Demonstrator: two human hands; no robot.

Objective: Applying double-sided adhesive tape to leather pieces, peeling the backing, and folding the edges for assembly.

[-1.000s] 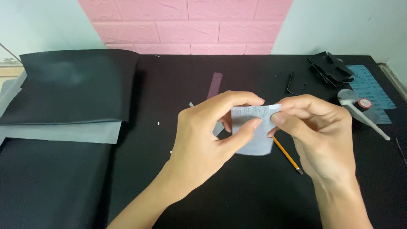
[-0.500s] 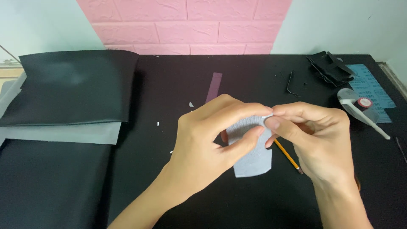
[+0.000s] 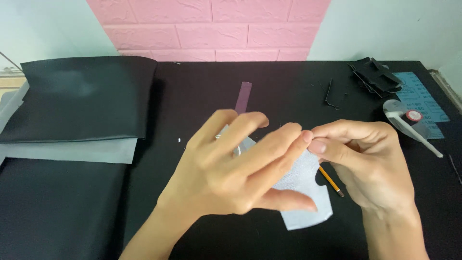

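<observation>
Head view. Left hand (image 3: 226,178) and right hand (image 3: 370,168) meet above a black table (image 3: 202,96), sharing a pale grey cut piece (image 3: 308,192) of sheet material. Left fingers are spread and half-curled, thumb under the piece; right thumb and forefinger are pinched narrow on its upper edge. A pencil (image 3: 331,181) lies beneath, partly hidden. Folded black sheets (image 3: 82,96) sit far left; a purple strip (image 3: 243,96) lies behind. Handling likely goes best with the pinch kept close to the edge and the left thumb supporting the piece from below.
</observation>
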